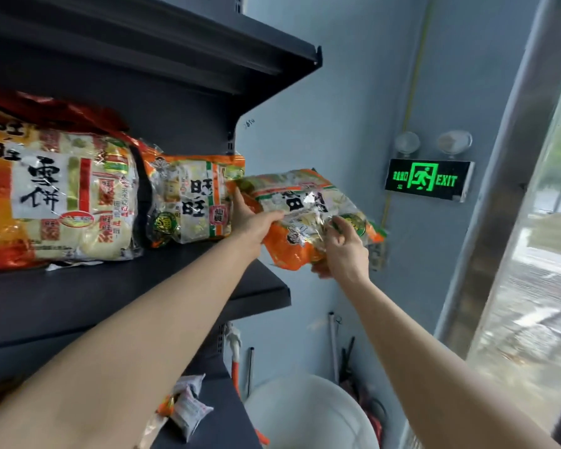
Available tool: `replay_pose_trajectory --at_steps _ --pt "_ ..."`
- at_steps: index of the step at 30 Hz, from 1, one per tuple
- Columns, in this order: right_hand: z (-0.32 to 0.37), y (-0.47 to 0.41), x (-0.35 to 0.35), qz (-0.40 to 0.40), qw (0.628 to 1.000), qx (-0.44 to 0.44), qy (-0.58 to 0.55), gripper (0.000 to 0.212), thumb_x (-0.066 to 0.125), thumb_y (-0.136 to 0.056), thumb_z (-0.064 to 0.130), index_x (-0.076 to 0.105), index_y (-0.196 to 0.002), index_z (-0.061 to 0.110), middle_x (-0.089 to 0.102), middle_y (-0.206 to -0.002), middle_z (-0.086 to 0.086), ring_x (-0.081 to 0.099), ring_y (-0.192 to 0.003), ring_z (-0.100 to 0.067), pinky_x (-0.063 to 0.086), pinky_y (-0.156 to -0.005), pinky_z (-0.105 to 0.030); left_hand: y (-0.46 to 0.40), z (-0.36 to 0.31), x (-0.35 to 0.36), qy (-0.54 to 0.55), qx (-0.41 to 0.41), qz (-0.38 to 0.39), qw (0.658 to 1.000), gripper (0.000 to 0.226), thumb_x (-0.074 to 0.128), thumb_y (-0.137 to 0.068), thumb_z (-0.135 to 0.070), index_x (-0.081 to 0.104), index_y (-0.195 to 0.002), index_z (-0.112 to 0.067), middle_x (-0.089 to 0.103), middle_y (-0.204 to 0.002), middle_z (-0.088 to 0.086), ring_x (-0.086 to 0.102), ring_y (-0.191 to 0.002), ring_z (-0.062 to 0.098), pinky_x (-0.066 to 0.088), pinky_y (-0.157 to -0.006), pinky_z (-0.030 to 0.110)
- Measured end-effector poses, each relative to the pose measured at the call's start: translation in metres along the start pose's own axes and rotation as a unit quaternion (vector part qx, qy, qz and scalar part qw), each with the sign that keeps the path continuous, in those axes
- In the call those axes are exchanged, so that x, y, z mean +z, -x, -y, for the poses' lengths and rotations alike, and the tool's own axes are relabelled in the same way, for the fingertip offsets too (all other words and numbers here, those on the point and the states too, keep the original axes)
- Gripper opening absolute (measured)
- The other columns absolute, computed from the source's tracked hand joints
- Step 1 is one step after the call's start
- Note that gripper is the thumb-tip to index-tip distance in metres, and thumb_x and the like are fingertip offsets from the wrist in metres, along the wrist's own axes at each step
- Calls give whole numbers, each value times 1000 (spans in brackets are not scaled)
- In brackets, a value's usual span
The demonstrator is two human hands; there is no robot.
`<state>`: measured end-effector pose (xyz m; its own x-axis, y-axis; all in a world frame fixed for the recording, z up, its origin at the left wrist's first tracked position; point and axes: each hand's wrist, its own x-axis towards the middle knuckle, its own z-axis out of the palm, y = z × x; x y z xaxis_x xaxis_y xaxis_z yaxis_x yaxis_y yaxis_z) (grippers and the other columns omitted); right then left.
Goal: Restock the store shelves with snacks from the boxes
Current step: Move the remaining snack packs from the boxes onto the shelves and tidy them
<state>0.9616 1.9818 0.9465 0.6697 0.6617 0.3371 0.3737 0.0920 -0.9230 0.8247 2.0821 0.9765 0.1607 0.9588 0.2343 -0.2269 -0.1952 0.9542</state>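
Sliding the orange snack bag (308,215) in well means leading with its far end, keeping it tilted no steeper than the shelf (136,296) board, and seating it upright against the smaller bag (191,202) already standing near the shelf's right edge. As I judge it, the bag is not yet on the board: it hangs in the air just past the shelf's right end, its left end nearly touching that smaller bag. Pushing too fast could topple the neighbour or leave the new bag overhanging the right edge, so the left hand should guide while the right hand feeds it in.

The left hand (251,218) holds the bag's left side, its thumb laid over the front face and the fingers hidden behind. The right hand (344,247) grips the lower right part, fingers curled over the crinkled film and thumb beneath. Further left along the shelf, a large red and orange bag (55,189) leans at the back.
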Motion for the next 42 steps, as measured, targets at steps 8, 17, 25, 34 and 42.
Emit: replay_pose_trajectory --at_steps 8,17,25,34,42 --pt "36 -39 -32 -47 936 -155 312 40 53 -96 47 60 -134 36 68 -119 -15 61 -109 -39 47 -84 -39 17 -42 -40 -147 150 88 974 106 72 -80 10 17 -155 -39 28 -158 -4 38 -138 15 46 -93 18" --pt "109 -76 -5 181 924 -226 250 83 55 -81 75 29 -151 41 52 -144 -4 61 -117 -30 49 -95 -37 12 -105 -93 -320 195 154 914 82 68 -86 6 33 -153 -27 31 -159 -7 28 -145 8 23 -118 27" --pt "92 -81 35 275 953 -124 13 42 71 -87 48 57 -118 24 73 -103 -5 75 -79 -23 63 -71 -43 4 -118 -99 -516 350 -9 782 57 66 -90 -10 51 -142 -29 54 -140 -5 47 -128 15 32 -115 38" --pt "53 -95 105 199 948 -15 -249 35 66 -95 35 48 -120 18 71 -97 -8 73 -68 -19 61 -56 -38 2 -50 -124 -650 259 -54 712 99 69 -80 -60 13 -157 -34 -11 -164 -11 -10 -151 18 4 -121 51" --pt "-1 -106 176 319 937 -61 -132 44 62 -98 17 41 -136 18 67 -120 -10 70 -94 -22 59 -85 -47 -4 1 -150 -732 79 -33 675 96 69 -89 -41 2 -157 -40 -34 -158 -8 -3 -152 31 34 -113 50"
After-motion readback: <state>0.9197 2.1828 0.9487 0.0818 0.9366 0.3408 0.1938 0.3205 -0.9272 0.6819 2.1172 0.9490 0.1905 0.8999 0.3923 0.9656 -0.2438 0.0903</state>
